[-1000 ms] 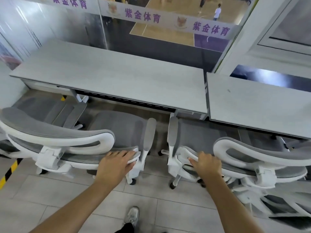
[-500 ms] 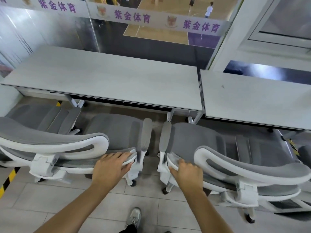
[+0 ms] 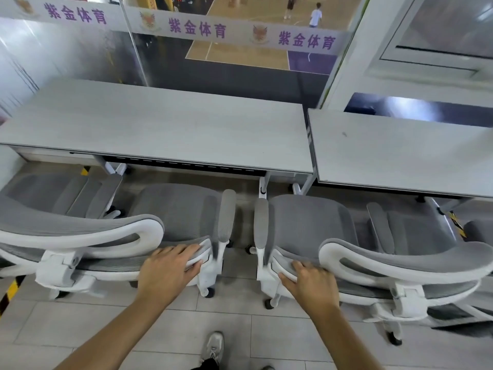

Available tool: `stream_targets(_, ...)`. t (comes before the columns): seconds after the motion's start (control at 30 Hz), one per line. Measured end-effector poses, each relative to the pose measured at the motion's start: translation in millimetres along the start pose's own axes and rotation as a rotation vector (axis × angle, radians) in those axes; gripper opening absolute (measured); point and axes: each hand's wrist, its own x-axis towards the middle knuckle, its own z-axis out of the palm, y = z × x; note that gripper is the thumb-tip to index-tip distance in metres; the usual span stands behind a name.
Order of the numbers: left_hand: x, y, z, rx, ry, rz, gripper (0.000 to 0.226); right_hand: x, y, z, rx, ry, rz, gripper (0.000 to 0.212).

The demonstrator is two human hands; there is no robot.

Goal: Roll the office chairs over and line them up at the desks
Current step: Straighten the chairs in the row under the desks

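1. Head view shows two grey desks side by side: the left desk (image 3: 160, 129) and the right desk (image 3: 400, 153), with their short edges almost touching.
2. Two office chairs stand on the tiled floor (image 3: 240, 332) in front of the near edges of the desks. The left chair (image 3: 176, 209) is before the right half of the left desk; the right chair (image 3: 306, 222) is near the gap between both desks. Their inner armrests are just beside each other, not touching.
3. More chairs are partly seen at the far left (image 3: 53, 193) and far right (image 3: 477, 228).
4. The left hand (image 3: 168, 271) lies over the backrest corner of the left chair, fingers curled on its rim. The right hand (image 3: 312, 284) grips the backrest edge of the right chair.
5. The step in hand seems to be the final lining up. Next, a small forward push is probably needed so that both seats go evenly under the near edges.
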Motion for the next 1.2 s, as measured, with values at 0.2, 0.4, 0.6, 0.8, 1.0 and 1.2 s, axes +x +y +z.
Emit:
stream_targets(0.2, 1.9, 5.9, -2.3, 0.01, -0.018, -0.026, 0.035, 5.9, 1.5, 1.1, 0.008, 0.054, -0.024, 0.051)
stream_targets(0.4, 2.5, 4.8, -1.2, -0.005, -0.058, -0.041, 0.032, 12.4, 3.5, 2.1, -0.007, 0.068, -0.072, 0.049)
stream_targets(0.6, 2.2, 7.0, -5.1, -0.014, -0.042, -0.043, 0.028, 17.4, 8.0, 3.6, -0.001, 0.049, -0.098, 0.05)
stream_targets(0.8, 3.9, 9.0, -10.2, -0.001, -0.037, -0.036, 0.029, 19.0, 11.7, -5.6, -0.038, -0.049, -0.092, 0.054)
stream_targets(1.0, 3.6, 9.0, -9.1, 0.012, -0.049, -0.038, 0.035, 18.9, 12.7, -15.1, -0.002, -0.159, -0.117, 0.055)
stream_targets(1.2, 4.0, 7.6, -6.9, 0.007, -0.078, -0.059, 0.038, 18.6, 9.8, -19.0, -0.021, -0.178, -0.105, 0.055)
